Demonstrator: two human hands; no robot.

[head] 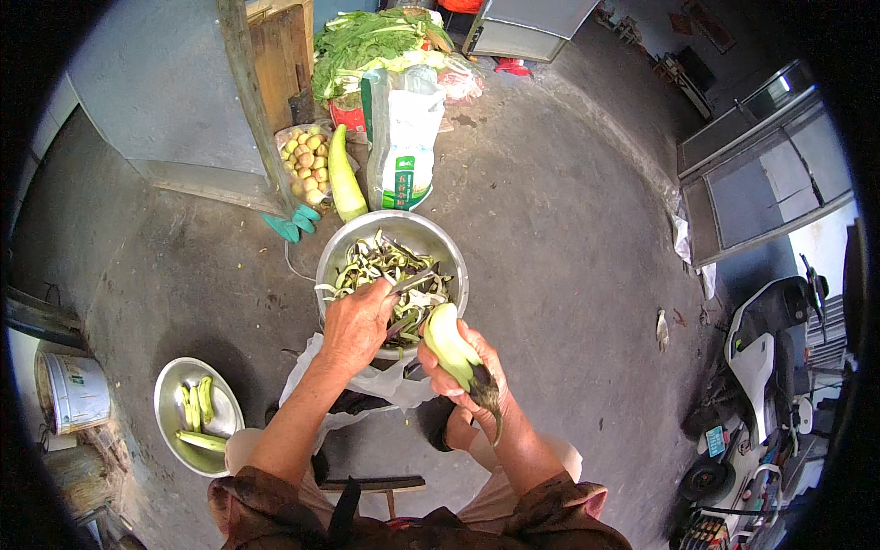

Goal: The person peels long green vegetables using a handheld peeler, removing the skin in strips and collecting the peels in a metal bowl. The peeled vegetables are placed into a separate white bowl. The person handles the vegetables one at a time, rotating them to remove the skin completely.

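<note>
My left hand (356,328) is closed around the handle of a metal blade or peeler (412,280), its fingers mostly hidden from above. The blade points right, over a steel basin (459,265) of dark and pale vegetable peelings (371,260). In my right hand (474,361) lies a peeled, pale green eggplant (450,344), tilted, with its dark stem end towards me. The eggplant is just right of the blade, by the basin's near rim. Several peeled pale vegetables (199,405) rest in a second steel bowl (165,405) at lower left.
Beyond the basin stand a large light-green gourd (344,175), a bag of round fruit or potatoes (306,161), a white sack (409,124) and piled leafy greens (385,41). A green glove (282,227) lies left. A scooter (756,385) stands at right.
</note>
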